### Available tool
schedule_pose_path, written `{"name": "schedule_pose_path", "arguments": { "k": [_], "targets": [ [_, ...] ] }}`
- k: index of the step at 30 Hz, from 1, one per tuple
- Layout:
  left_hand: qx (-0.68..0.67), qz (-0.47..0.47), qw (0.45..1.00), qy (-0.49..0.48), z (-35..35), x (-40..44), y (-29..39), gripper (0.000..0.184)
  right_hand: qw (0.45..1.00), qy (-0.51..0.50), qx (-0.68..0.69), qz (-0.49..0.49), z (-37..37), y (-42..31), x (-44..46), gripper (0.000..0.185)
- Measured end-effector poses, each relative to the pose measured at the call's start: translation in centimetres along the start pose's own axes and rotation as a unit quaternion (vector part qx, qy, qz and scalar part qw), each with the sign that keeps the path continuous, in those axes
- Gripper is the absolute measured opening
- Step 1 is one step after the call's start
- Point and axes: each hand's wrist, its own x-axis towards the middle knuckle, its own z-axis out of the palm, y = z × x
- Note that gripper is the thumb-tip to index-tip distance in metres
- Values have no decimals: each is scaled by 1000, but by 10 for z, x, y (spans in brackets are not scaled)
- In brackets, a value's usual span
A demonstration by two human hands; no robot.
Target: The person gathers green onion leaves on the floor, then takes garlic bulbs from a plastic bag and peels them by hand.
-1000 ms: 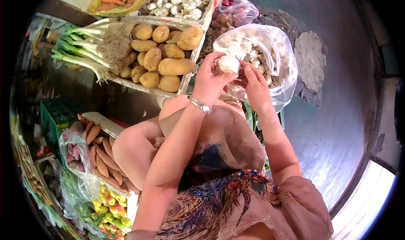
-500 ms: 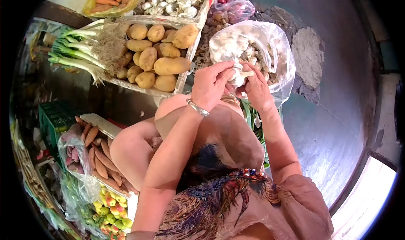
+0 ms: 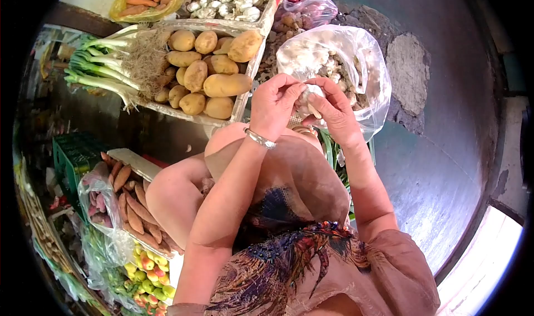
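L hand [image 3: 273,106] & R hand [image 3: 339,115] both pinch one garlic bulb [image 3: 308,97], fingers nearly closed round it, by clear bag of garlic [image 3: 380,88]; bulb's partly hidden, exact contact's hard to tell. Potatoes [image 3: 227,85] near L hand.

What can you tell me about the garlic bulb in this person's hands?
The bulb is whitish and rounded, with a short pale stem pointing toward the wearer and slightly to the right. Its skin looks dry and papery. It appears whole, though fingers hide part of it. The left hand and right hand hold it between them with their fingers, near the close edge of a clear bag of garlic.
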Motion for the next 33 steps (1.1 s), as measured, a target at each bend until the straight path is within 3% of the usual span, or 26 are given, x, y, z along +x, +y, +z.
{"name": "schedule_pose_path", "arguments": {
  "k": [5,7,10,12,15,17,22,25,26,28,33],
  "targets": [
    [-65,-48,997,-12,2,-2,12,11,999,47,23,11,2,7,6,25],
    [-80,-61,995,-28,5,-2,12,11,983,42,179,-26,-3,18,9,25],
    [-72,-20,996,-39,8,-3,10,12,978,77,191,-13,-3,22,8,23],
    [1,-2,999,-49,5,-2,8,12,975,85,204,-6,-1,23,7,22],
    [-2,-31,999,-42,4,0,7,7,975,105,193,21,1,24,7,23],
    [-16,-32,999,-20,4,2,-2,5,978,27,208,22,1,22,6,26],
    [37,-16,999,-9,3,2,-1,3,982,47,179,28,9,10,3,31],
    [-47,-69,996,31,8,-2,13,7,978,37,203,37,2,15,3,32],
    [36,-48,998,-13,8,-3,16,9,975,32,218,38,1,16,4,33],
    [191,36,979,-58,12,-7,14,14,983,49,175,24,2,15,4,33],
    [73,-5,996,-48,10,-4,12,15,999,42,17,-27,6,12,-2,32]
  ]
}}
